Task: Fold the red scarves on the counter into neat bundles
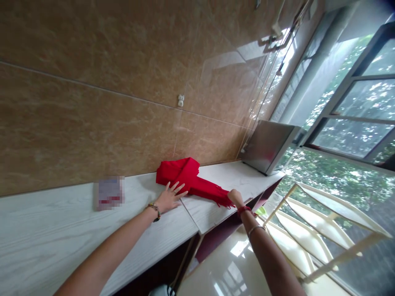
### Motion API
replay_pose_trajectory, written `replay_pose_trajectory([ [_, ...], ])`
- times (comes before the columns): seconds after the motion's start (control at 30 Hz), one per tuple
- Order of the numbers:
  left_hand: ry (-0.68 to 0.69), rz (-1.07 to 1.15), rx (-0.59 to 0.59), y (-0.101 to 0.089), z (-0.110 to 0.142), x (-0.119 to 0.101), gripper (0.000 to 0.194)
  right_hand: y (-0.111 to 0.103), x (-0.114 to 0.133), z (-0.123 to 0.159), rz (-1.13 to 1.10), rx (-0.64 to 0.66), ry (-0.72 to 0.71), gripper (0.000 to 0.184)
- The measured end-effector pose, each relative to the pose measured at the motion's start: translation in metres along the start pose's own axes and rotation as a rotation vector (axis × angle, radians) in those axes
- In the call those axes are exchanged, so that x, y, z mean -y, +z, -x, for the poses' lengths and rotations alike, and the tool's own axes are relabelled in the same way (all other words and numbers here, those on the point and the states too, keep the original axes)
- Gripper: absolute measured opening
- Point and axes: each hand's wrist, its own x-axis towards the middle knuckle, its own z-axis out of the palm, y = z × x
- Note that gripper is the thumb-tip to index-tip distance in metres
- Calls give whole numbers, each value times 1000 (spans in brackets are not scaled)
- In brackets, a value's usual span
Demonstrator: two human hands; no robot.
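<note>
A red scarf with a fringed end lies on the white wood-grain countertop, close to the tiled wall. Its left part is folded over in a loop, and a narrow length runs right to the fringe. My left hand rests at the scarf's front edge with fingers spread, the fingertips on the red cloth. At the fringed end my right hand is closed, with the fringe between its fingers. Bracelets circle both wrists.
A blurred-out flat item lies left on the countertop. A grey metal box-like appliance stands at its right end. A cream tiered rack stands by the window at right. A small white cat figure is on the wall.
</note>
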Motion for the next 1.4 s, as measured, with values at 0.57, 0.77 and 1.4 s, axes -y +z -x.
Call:
replay_pose_trajectory([
  [0.57,-718,-70,68,-68,315,97,57,84,334,133,-512,1,-993,38],
  [0.77,-882,-56,138,-74,349,103,43,99,353,132,-557,94,-1003,31],
  [1.4,-1005,118,52,-82,381,120,49,100,379,133,-589,11,-1097,31],
])
